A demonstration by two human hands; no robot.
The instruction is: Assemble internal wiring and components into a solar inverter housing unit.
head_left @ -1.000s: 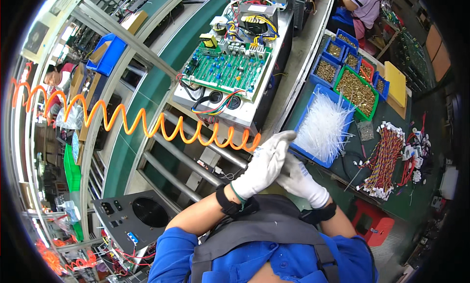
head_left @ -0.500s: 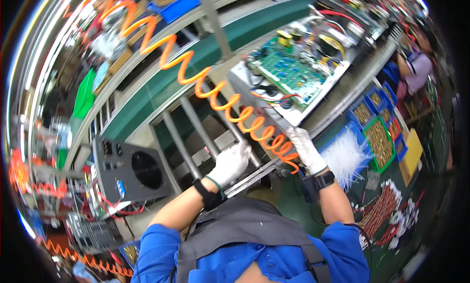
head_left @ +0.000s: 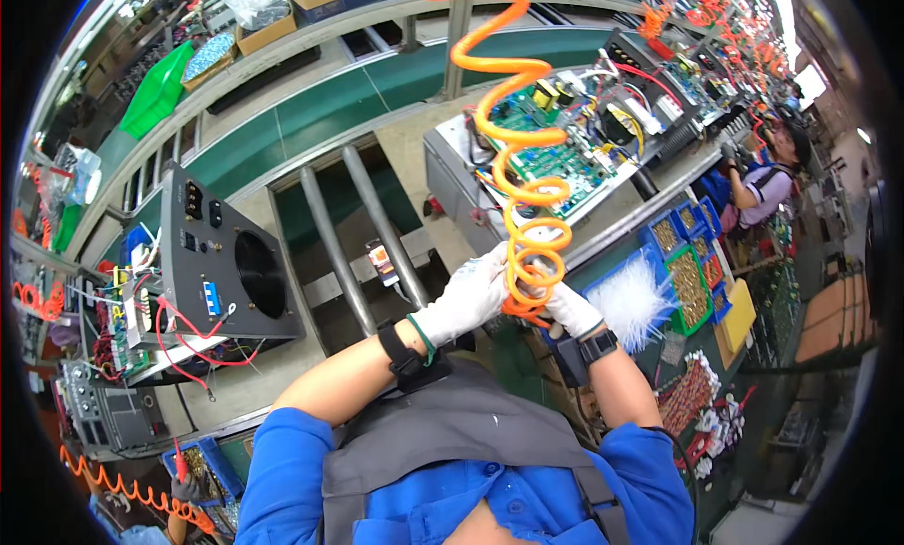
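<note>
My left hand (head_left: pixel 465 302), in a white glove, reaches right with curled fingers and meets the orange coiled air hose (head_left: pixel 534 234). My right hand (head_left: pixel 572 311), also gloved, is closed just right of the hose's lower coils. The coils hang in front of the fingers of both hands, so what they hold there is hidden. Beyond my hands sits a grey metal case (head_left: pixel 454 192) with its top open and a green circuit board (head_left: pixel 543 173) and wires in it.
Bare steel rollers (head_left: pixel 331 248) lie left of my hands. A dark panelled case (head_left: pixel 231 262) with a round fan opening and red wires stands farther left. At right are bins of screws (head_left: pixel 690 291), white cable ties (head_left: pixel 631 305) and wire bundles (head_left: pixel 692 394). A co-worker (head_left: pixel 765 182) is at far right.
My left hand has moved right to meet my right hand at the hose. The hose hangs more upright in front of my hands. The view has turned a little.
</note>
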